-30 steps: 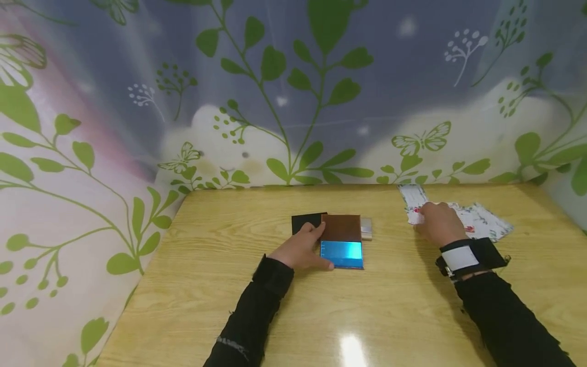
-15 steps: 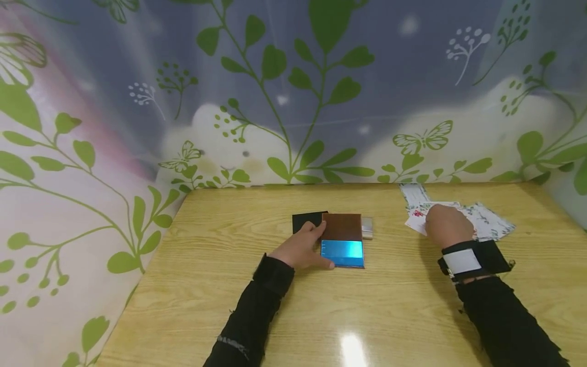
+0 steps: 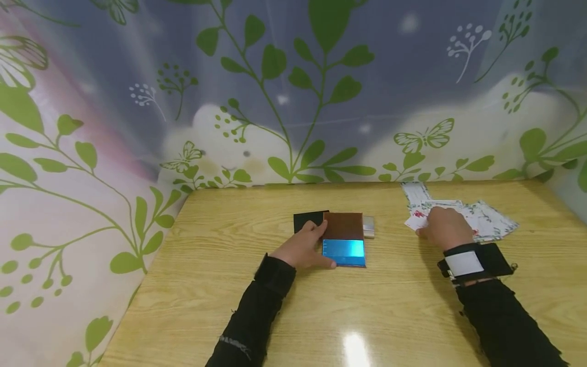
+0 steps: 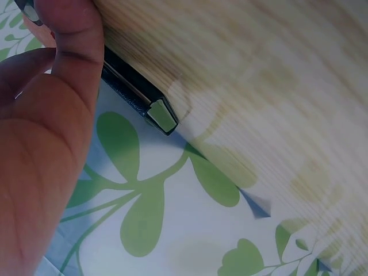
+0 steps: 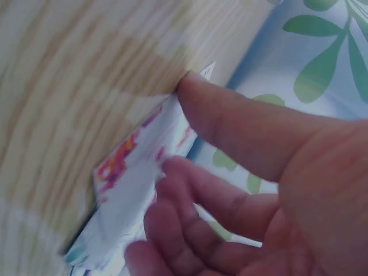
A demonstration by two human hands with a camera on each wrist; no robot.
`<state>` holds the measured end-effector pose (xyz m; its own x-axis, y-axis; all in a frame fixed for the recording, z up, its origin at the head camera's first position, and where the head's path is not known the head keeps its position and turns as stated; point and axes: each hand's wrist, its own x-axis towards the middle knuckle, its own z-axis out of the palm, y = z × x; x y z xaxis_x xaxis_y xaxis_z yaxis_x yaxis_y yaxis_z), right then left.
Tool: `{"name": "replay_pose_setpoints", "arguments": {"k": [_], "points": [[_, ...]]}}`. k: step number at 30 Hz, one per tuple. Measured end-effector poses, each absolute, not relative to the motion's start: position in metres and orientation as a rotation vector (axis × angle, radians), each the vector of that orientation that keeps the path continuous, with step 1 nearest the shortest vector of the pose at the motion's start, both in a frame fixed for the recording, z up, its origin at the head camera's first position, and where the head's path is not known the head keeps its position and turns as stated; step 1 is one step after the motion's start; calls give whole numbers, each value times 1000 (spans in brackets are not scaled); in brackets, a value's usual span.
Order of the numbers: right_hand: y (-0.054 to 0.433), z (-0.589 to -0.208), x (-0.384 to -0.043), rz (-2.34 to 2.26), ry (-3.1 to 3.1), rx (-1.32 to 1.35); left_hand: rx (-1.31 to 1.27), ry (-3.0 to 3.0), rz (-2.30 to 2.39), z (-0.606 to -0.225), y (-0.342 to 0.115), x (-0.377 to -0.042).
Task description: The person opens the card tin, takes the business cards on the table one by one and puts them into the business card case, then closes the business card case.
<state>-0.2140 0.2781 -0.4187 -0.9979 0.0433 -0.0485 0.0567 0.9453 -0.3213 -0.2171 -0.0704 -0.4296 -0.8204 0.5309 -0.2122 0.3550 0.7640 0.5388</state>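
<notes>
Your two hands work at a brown-and-blue flat piece (image 3: 345,232) and a loose spread of printed cards (image 3: 496,221).
On the tabletop (image 3: 179,290), your left hand (image 3: 303,248) rests along the flat piece's left edge, grip spread, near a black flat item (image 3: 304,220); a silver item (image 3: 369,227) sits at its right. Far right, your right hand (image 3: 445,227) touches a red-printed card (image 3: 416,220), thumb and fingertips apart; whether that grip holds it, you cannot tell.
</notes>
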Motion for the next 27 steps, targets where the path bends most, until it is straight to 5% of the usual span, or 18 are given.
{"name": "replay_pose_setpoints", "arguments": {"k": [18, 27], "points": [[303, -405, -216, -762, 2961, -61, 682, 2598, 696, -431, -70, -216], [252, -392, -221, -1188, 2804, -406, 662, 2601, 701, -428, -70, -217]]}}
